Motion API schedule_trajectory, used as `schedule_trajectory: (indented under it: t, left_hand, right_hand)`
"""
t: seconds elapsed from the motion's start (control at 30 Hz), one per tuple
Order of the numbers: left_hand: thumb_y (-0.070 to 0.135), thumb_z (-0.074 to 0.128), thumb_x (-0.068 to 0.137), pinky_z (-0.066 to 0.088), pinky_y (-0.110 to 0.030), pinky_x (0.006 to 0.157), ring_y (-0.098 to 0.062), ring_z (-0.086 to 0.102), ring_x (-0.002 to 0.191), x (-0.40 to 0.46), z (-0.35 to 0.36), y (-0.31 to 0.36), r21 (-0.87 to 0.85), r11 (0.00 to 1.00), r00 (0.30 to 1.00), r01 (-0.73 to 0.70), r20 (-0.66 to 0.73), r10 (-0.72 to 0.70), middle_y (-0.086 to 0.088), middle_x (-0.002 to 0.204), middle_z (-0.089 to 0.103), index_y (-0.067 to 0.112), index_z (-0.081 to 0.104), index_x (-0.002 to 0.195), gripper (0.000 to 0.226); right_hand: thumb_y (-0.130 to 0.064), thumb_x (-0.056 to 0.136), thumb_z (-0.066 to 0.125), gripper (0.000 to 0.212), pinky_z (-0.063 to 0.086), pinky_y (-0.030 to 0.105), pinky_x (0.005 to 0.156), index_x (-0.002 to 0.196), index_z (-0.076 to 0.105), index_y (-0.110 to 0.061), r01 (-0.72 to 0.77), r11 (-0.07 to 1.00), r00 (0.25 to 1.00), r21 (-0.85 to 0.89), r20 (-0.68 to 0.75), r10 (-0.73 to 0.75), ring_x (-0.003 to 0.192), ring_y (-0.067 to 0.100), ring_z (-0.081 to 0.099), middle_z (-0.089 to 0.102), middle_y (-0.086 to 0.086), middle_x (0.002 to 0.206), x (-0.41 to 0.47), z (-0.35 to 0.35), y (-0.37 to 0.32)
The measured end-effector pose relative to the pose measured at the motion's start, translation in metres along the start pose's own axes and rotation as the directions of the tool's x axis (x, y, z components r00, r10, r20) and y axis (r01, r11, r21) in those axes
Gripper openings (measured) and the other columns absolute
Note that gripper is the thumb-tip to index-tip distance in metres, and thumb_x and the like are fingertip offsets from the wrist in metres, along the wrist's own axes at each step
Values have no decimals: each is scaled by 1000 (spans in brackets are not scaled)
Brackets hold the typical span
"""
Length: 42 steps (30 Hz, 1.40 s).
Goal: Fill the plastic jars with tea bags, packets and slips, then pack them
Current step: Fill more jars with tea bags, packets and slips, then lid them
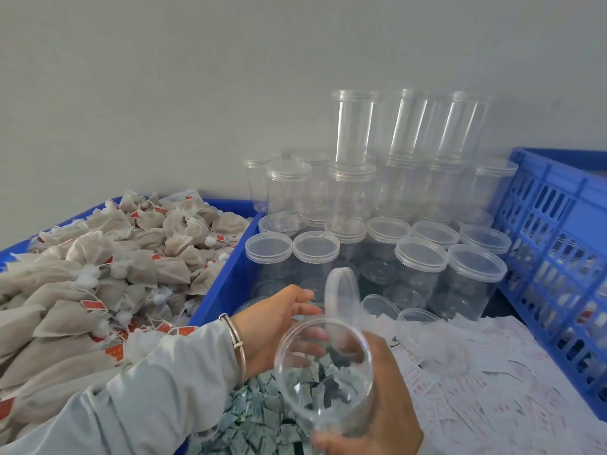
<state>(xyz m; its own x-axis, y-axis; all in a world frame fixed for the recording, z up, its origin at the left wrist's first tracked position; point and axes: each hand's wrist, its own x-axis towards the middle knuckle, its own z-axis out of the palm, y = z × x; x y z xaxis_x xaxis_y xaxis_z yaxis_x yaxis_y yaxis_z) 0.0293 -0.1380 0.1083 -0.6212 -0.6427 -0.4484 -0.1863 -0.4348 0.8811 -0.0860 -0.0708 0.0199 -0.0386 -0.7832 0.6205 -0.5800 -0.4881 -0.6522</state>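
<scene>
Plain pale grey wall (164, 77) across the back, smooth and unmarked, soft even light, no harsh shadows

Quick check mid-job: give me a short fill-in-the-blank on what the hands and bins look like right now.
1. The right hand holds an open clear jar that contains ____ tea bags.
2. The left hand holds the jar's ____, tipped on edge.
3. The tea bags are heaped in a ____ bin on the left.
4. The lidded empty jars are stacked against the ____.

Missing words: no; lid; blue; wall
</scene>
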Motion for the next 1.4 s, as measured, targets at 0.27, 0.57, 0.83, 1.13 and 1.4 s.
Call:
schedule_trajectory:
  t: [0.27, 0.57, 0.83, 1.13, 1.4]
  left_hand:
    - [36, 47, 92, 51, -33, 70, -23, 66, 76, -1, 1, 0, 29, 999, 988, -14, -156, 18, -8, 82, 70, 11, 58, 104, 30]
    - [15, 52, 92, 48, -25, 57, -14, 61, 61, 1, 4, 7, 61, 987, 919, -149, -360, 161, -1, 64, 66, 10, 63, 79, 18]
    - [11, 54, 91, 51, -19, 61, -7, 61, 65, -20, -64, 36, 603, 734, 487, -311, -562, 668, 11, 70, 69, 25, 65, 76, 23]
    - [8, 53, 87, 34, -38, 104, -28, 40, 129, -6, -145, 16, 792, 286, 497, 539, -573, 651, -6, 143, 41, 14, 46, 134, 48]
    - [23, 53, 88, 28, -45, 105, -31, 21, 137, -9, -142, 11, 663, 175, 524, 727, -702, 482, -2, 148, 34, 23, 29, 142, 59]
  right_hand:
    - [-51, 51, 85, 100, 42, 31, 97, 136, 38, -27, -341, 919, 939, -196, -103, 327, 114, 8, 47, 43, -19, 117, -15, -57, 25]
    - [-33, 54, 91, 101, 38, 30, 100, 136, 33, -43, -426, 904, 892, -21, -175, 416, 120, 6, 43, 44, -15, 134, -14, -60, 31]
    - [-45, 44, 85, 93, 41, 10, 88, 121, 37, -63, -248, 958, 929, 145, -244, 278, 114, -12, 48, 53, -30, 121, -13, -50, -2]
    - [-58, 42, 80, 92, 43, 4, 81, 119, 31, -72, -266, 916, 962, 301, 25, 272, 114, -16, 47, 50, -36, 123, -18, 5, -44]
    - [-48, 48, 80, 79, 39, -2, 81, 112, 39, -69, -285, 859, 957, 425, 82, 278, 110, -14, 51, 52, -35, 119, -19, 38, -55]
